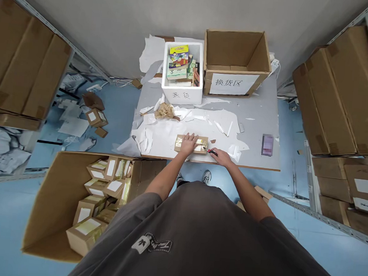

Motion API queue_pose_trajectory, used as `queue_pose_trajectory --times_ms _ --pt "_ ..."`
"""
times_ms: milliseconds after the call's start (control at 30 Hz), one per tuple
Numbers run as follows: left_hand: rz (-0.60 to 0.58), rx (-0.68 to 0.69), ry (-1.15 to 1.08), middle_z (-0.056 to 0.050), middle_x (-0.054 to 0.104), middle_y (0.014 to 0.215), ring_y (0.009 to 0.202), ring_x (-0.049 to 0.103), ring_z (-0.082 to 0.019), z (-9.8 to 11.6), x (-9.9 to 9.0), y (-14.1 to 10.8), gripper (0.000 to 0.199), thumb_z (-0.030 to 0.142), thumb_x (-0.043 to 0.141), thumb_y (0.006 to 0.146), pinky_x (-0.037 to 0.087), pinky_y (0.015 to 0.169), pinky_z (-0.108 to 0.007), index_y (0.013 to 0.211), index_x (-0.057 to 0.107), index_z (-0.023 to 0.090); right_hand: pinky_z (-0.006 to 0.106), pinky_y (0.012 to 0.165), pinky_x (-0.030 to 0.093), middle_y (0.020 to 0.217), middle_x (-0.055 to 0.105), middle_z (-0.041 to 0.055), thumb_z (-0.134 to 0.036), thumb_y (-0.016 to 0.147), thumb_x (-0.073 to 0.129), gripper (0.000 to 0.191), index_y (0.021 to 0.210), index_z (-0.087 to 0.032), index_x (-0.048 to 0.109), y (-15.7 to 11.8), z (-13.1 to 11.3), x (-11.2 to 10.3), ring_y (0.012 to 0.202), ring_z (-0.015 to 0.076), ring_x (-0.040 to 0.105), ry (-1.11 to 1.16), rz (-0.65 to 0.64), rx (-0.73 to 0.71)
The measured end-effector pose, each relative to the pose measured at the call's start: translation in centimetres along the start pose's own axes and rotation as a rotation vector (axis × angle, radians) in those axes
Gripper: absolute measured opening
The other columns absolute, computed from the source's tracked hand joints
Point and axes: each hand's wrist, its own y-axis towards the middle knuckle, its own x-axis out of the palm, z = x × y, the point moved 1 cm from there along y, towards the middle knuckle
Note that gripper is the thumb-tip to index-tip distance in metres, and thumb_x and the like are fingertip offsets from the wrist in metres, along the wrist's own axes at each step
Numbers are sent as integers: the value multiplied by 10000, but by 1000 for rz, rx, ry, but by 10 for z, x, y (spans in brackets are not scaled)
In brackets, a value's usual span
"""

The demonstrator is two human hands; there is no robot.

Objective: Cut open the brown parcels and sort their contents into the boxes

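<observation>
Dark shirt (214, 235) in the foreground, closed box (179, 142) under a blade

Closed around a red-and-black cutter (213, 152), the right hand (223, 158) held its tip at the right end of the small cardboard box, just below the centre of the frame. The left hand (188, 143) lay open and palm down across the box top, fingers slightly spread, steadying it rather than gripping it.

As far as could be judged, the work on this box was at an early stage: it lay flat near the table's (260, 114) front edge, tape shining on its top, with no flap raised and nothing taken out. Whether the blade had cut through the tape was too small to tell.

Torn white paper and crumpled brown paper (165, 111) lay beyond the hands. Farther up the frame, a white foam bin (181, 95) held books (179, 56), side by side with an open-topped carton (232, 50) bearing a handwritten sign. A purple rectangular item (267, 145) lay toward the table's right end. At lower left, a large carton (53, 195) held many small parcels (82, 232); those in plain sight looked taped shut, so they appeared untouched.
</observation>
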Motion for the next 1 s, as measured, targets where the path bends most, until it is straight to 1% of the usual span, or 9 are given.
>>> queue_pose_trajectory --times_ms 167,433,567,700,767,867,900,967,1000 --pt "45 -14 -17 -128 423 1763 1682 288 -362 3 8 -8 575 443 516 1087 180 1373 -600 1621 533 231 371 957 504 1292 720 111 -499 1123 501 407 1455 -305 633 13 -6 -2 1126 308 692 -147 31 -10" --pt "92 -28 -75 -126 412 1767 1688 275 -367 6 26 -16 647 500 606 1060 171 1370 -633 1659 492 282 357 910 499 1321 674 139 -510 1143 469 436 1493 -292 612 12 -5 -8 1109 305 688 -361 31 -4" --pt "100 -53 -89 -132 399 1770 1689 269 -377 8 26 -19 664 501 617 1056 167 1366 -657 1669 478 287 363 903 499 1341 662 152 -511 1153 436 460 1520 -289 602 13 -6 -5 1133 316 680 -398 56 0" --pt "83 -49 -88 -151 386 1772 1686 270 -393 9 24 -21 674 472 649 1041 167 1361 -686 1664 486 275 365 909 499 1350 657 157 -505 1142 472 440 1501 -300 623 20 -8 -3 1151 323 677 -390 58 -24" --pt "84 -64 -84 -148 401 1765 1681 285 -396 8 24 -22 664 460 648 1038 169 1362 -694 1657 497 275 361 907 501 1319 673 154 -490 1137 492 422 1489 -297 625 19 3 -11 1136 315 680 -334 103 25" --pt "100 -72 -85 -124 431 1755 1682 289 -378 7 24 -23 599 445 580 1071 156 1377 -668 1638 522 261 371 868 512 1272 707 167 -445 1149 447 422 1483 -241 606 2 41 -33 1056 308 692 -200 282 281" --pt "107 -74 -86 -118 437 1753 1683 289 -372 7 25 -23 582 441 563 1079 153 1382 -659 1631 532 257 383 865 514 1285 710 181 -435 1149 436 423 1470 -219 606 -5 55 -39 1044 313 694 -169 344 334" --pt "120 -84 -85 -113 442 1751 1684 289 -365 7 27 -22 564 436 556 1082 156 1385 -648 1617 550 258 406 903 516 1274 727 177 -437 1106 527 387 1405 -217 633 -18 72 -42 1072 335 695 -123 352 297" --pt "124 -91 -83 -113 444 1750 1684 290 -364 7 28 -22 561 435 561 1079 161 1384 -646 1612 557 261 405 908 523 1232 743 153 -445 1086 553 374 1381 -231 633 -21 73 -37 1065 333 703 -57 342 297"
